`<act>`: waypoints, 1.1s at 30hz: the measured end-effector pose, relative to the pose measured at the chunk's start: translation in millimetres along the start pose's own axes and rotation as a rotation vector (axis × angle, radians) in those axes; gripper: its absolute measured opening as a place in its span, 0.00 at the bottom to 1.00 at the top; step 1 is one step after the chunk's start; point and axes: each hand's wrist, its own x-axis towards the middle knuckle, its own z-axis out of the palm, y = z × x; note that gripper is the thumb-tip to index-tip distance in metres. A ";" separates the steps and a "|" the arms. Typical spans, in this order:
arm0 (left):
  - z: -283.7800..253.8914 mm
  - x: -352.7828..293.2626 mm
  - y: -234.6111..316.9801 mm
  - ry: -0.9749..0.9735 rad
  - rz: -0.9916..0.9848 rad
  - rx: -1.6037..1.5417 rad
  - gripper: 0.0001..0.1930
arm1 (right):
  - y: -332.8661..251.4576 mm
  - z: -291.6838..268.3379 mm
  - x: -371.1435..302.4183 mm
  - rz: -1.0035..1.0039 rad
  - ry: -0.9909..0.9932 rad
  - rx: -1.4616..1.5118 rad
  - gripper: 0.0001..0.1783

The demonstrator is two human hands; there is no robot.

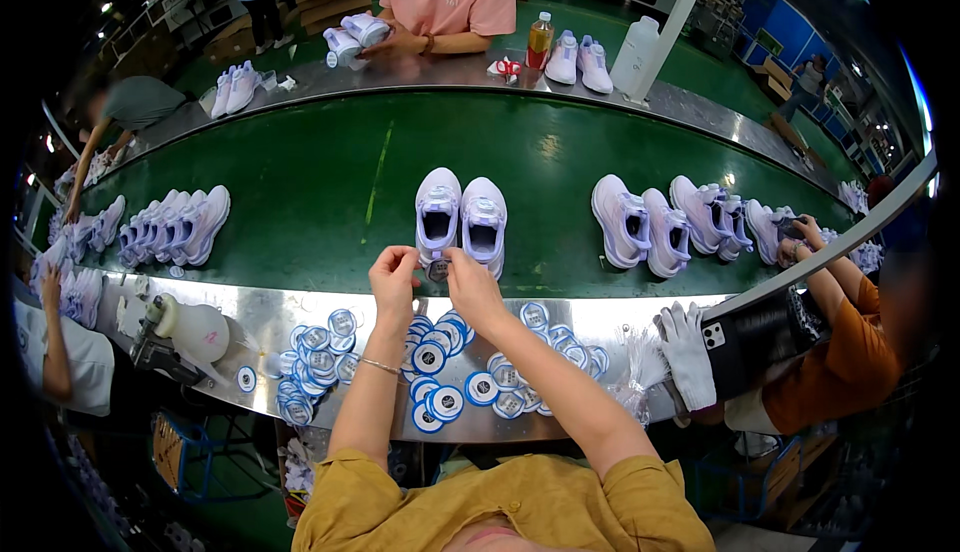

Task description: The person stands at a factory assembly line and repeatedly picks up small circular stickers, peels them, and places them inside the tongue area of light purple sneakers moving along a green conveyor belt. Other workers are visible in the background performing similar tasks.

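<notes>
A pair of pale lilac sneakers stands in front of me on the green belt, toes pointing away: the left shoe (437,202) and the right shoe (484,217). Both my hands are at the left shoe's heel. My left hand (393,277) pinches just left of the heel, thumb and forefinger together. Fingers of my right hand (472,290) are closed in a pinch by the heel's right side. A round tag (438,270) hangs between the two hands, partly hidden. Whatever thin thing the fingertips hold is too small to make out.
Loose round blue-and-white tags (429,357) lie in piles on the metal ledge (300,302). Nearby are clear plastic strings (640,367), white gloves (686,352), a phone (713,335) and a white spray bottle (195,332). More sneakers (640,222) stand both sides; co-workers flank and face me.
</notes>
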 end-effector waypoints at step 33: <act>-33.0 -6.8 57.2 -0.094 0.131 0.079 0.04 | -14.2 48.5 17.2 0.127 0.010 0.171 0.04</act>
